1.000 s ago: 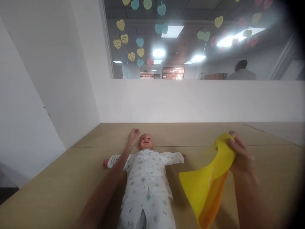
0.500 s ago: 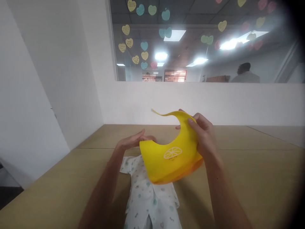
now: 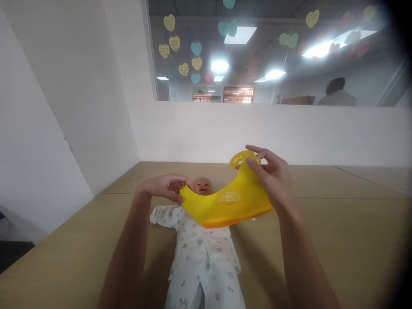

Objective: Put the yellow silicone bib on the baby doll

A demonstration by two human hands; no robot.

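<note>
A baby doll (image 3: 202,240) in white patterned clothes lies on its back on the wooden table (image 3: 337,240), head toward the wall. Above its chest and chin hangs a yellow silicone bib (image 3: 225,206) with a white lemon print. My left hand (image 3: 162,187) pinches the bib's left neck strap beside the doll's head. My right hand (image 3: 268,174) grips the right strap, whose holed end sticks up past my fingers. The bib hides the doll's neck and upper chest.
A white wall (image 3: 257,133) stands just behind the table, with a window above it carrying paper hearts (image 3: 175,43). A person (image 3: 336,92) is seen through the glass at the right. Another white wall (image 3: 48,107) closes the left side.
My right hand carried the bib from the right side over the doll. My left hand left the doll's head and took the bib's left strap; the bib now stretches between both hands, lower.
</note>
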